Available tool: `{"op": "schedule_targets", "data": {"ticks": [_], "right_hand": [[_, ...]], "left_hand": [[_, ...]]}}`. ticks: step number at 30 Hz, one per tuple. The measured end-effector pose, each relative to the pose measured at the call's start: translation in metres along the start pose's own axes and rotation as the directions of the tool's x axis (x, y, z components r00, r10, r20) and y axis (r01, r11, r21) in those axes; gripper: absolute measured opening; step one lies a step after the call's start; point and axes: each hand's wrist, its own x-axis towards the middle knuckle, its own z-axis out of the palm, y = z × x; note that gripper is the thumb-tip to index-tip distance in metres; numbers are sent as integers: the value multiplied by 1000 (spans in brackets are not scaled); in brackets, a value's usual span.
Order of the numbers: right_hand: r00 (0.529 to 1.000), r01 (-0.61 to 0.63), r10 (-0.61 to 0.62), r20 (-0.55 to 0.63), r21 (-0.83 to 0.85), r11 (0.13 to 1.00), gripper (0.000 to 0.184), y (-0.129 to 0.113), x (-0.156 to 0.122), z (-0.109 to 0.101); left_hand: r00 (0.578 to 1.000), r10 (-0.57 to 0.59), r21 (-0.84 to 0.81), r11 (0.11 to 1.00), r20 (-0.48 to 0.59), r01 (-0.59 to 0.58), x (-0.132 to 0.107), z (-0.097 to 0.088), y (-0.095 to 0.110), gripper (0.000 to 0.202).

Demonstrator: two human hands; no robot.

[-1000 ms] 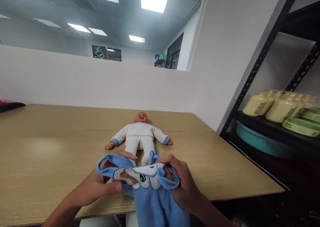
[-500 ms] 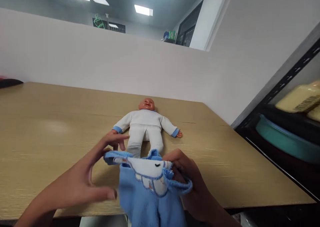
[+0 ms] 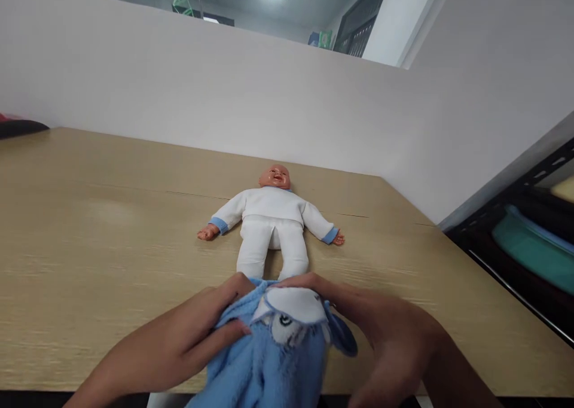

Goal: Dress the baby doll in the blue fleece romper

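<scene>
A fluffy blue doll's garment with a white animal-face patch lies at the table's front edge, its lower part beyond the frame. My left hand is closed on its left upper edge, thumb in front and fingers behind. Across the top right of the garment reaches my right hand, fingers stretched along the upper edge and thumb apart, slightly blurred. Just past the hands a baby doll in a white suit with blue cuffs lies face up, arms spread. The garment and hands hide its feet.
The wooden table meets a pale partition wall at the back. On the right, a black rack holds a teal basin. A dark object sits at the far left edge.
My left hand has come in from the left and taken hold of the garment. The garment has turned, showing another side with an eye. My right thumb has come away from it.
</scene>
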Motion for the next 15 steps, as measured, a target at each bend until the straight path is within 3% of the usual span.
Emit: {"op": "schedule_targets", "data": {"ticks": [3,6,9,12,15], "right_hand": [[1000,30,-30,2,-6,1000,102,9,16,0],[1000,-21,21,0,-77,997,62,14,30,6],[997,-64,72,37,-190,980,20,10,34,7],[999,-31,32,-1,-265,964,16,2,31,5],[995,-69,55,-81,-186,980,30,1,28,7]], "left_hand": [[998,-47,65,997,53,44,6,4,19,39],[999,-38,96,995,-18,39,3,3,28,37],[998,-47,110,993,-48,52,-5,-5,23,61],[998,-67,127,990,-1,66,-12,-15,14,83],[996,-31,40,999,85,28,-11,-18,9,65]]}}
